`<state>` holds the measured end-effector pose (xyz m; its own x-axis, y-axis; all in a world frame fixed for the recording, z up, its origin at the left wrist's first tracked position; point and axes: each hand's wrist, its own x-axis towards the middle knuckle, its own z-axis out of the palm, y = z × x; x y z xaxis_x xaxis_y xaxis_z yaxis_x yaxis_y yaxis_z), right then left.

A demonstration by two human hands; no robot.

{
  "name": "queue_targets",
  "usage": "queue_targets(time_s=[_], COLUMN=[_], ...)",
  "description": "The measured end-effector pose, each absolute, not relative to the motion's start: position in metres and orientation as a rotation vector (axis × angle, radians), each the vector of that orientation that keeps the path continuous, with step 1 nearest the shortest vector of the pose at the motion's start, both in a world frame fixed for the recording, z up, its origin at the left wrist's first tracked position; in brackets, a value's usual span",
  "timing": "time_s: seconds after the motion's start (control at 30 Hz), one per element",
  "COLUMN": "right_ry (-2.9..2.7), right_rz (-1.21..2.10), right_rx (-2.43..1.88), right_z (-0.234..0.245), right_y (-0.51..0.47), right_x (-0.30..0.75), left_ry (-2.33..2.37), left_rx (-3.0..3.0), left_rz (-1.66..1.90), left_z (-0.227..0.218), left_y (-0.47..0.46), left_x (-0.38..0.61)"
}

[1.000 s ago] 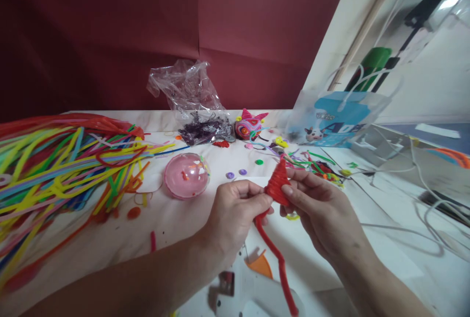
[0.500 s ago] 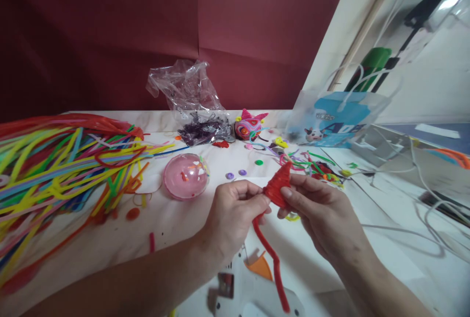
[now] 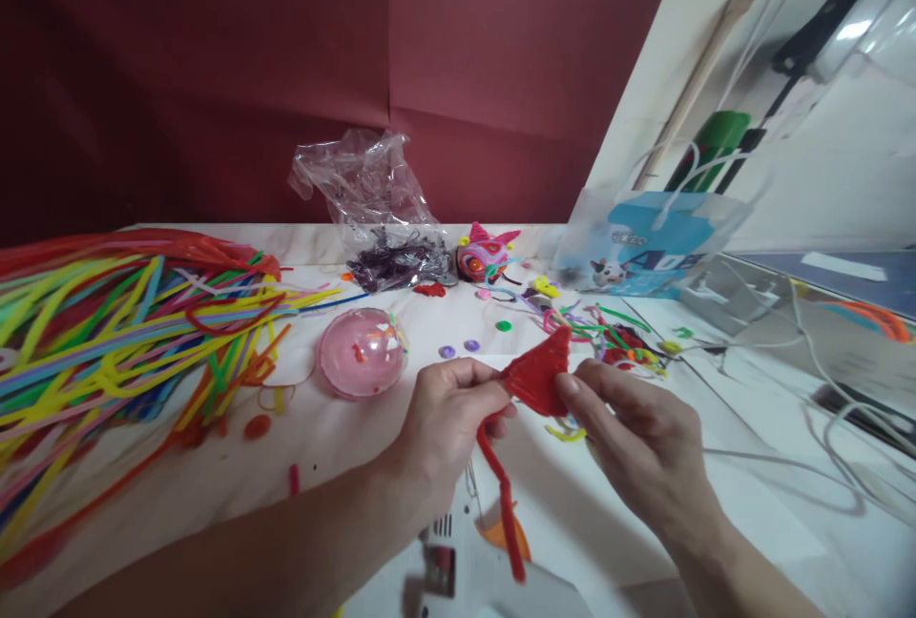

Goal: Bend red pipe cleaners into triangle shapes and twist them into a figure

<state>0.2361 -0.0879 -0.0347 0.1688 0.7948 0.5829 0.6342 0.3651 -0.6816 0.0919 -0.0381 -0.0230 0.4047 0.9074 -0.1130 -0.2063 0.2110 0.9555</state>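
Observation:
A flat red triangle of coiled pipe cleaner [image 3: 540, 376] is held up between my two hands, its point turned up and to the right. My left hand [image 3: 458, 418] pinches its left corner between thumb and fingers. The right corner is gripped by my right hand [image 3: 640, 437], thumb in front and fingers behind. From under my left fingers a loose red pipe cleaner tail [image 3: 507, 504] hangs down. Below the hands lie a white device [image 3: 458, 589], cut off by the frame's lower edge, and an orange piece [image 3: 511, 534]. My right fingers partly cover a small yellow piece [image 3: 565, 433].
Many coloured pipe cleaners [image 3: 129, 341] are heaped at left. A pink clear half-sphere [image 3: 363, 353], a plastic bag [image 3: 401, 256] and a decorated pink ball [image 3: 483, 258] stand behind. Purple buttons [image 3: 447, 352] lie near my left hand. A blue-white bag [image 3: 644, 236] and white cables [image 3: 844, 418] are at right.
The red triangle has turned and shows more of its flat face. My right hand has shifted slightly right and down; the hanging tail has swung left.

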Motion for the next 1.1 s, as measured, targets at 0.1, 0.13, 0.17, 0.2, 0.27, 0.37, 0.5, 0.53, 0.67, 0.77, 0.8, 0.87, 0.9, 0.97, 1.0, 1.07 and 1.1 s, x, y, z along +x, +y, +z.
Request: queue_targets(time_s=[0.1, 0.13, 0.17, 0.2, 0.27, 0.37, 0.5, 0.53, 0.67, 0.77, 0.8, 0.87, 0.9, 0.97, 1.0, 1.07, 1.1], right_ry=[-1.402, -1.312, -1.204, -1.091, -0.917, -1.025, -1.431, -1.446, -1.355, -1.281, -1.264, -1.236, -1.222, -1.183, -1.163, -1.133, -1.119], right_rz=[0.296, 0.357, 0.422, 0.483, 0.573, 0.620, 0.657, 0.678, 0.945, 1.028, 1.036, 1.039, 1.034, 1.021, 1.020, 1.031, 1.037], right_rx=[-1.263, -1.221, -1.162, -1.100, -1.034, -1.334, -1.745, -1.730, -1.274, -1.090, -1.079, -1.079, -1.075, -1.044, -1.016, -0.961, -0.943], right_z=[-0.034, -0.034, -0.034, -0.035, -0.036, -0.040, -0.045, -0.045, -0.040, -0.036, -0.036, -0.037, -0.038, -0.039, -0.040, -0.040, -0.040], right_y=[-0.088, -0.087, -0.086, -0.083, -0.076, -0.065, -0.059, -0.060, -0.072, -0.079, -0.080, -0.080, -0.080, -0.079, -0.079, -0.078, -0.078], right_x=[0.238, 0.239, 0.240, 0.242, 0.246, 0.254, 0.257, 0.255, 0.243, 0.235, 0.233, 0.231, 0.231, 0.231, 0.231, 0.230, 0.229], left_ry=[0.794, 0.791, 0.788, 0.786, 0.780, 0.749, 0.732, 0.727, 0.710, 0.712, 0.713, 0.713, 0.714, 0.716, 0.717, 0.719, 0.720], left_rx=[1.065, 1.051, 1.034, 1.014, 0.976, 0.960, 0.949, 0.941, 0.922, 0.953, 0.963, 0.973, 0.970, 0.952, 0.938, 0.919, 0.919], left_rz=[0.898, 0.904, 0.917, 0.931, 0.961, 0.982, 0.972, 0.968, 0.960, 0.957, 0.956, 0.953, 0.953, 0.948, 0.944, 0.937, 0.935], left_z=[-0.023, -0.022, -0.022, -0.021, -0.017, -0.011, -0.007, -0.007, -0.011, -0.016, -0.017, -0.019, -0.019, -0.019, -0.019, -0.018, -0.018], left_y=[-0.038, -0.037, -0.037, -0.036, -0.034, -0.033, -0.036, -0.036, -0.040, -0.041, -0.041, -0.041, -0.041, -0.041, -0.041, -0.041, -0.041], left_x=[0.091, 0.091, 0.090, 0.089, 0.087, 0.084, 0.083, 0.083, 0.086, 0.087, 0.087, 0.087, 0.087, 0.087, 0.087, 0.088, 0.088])
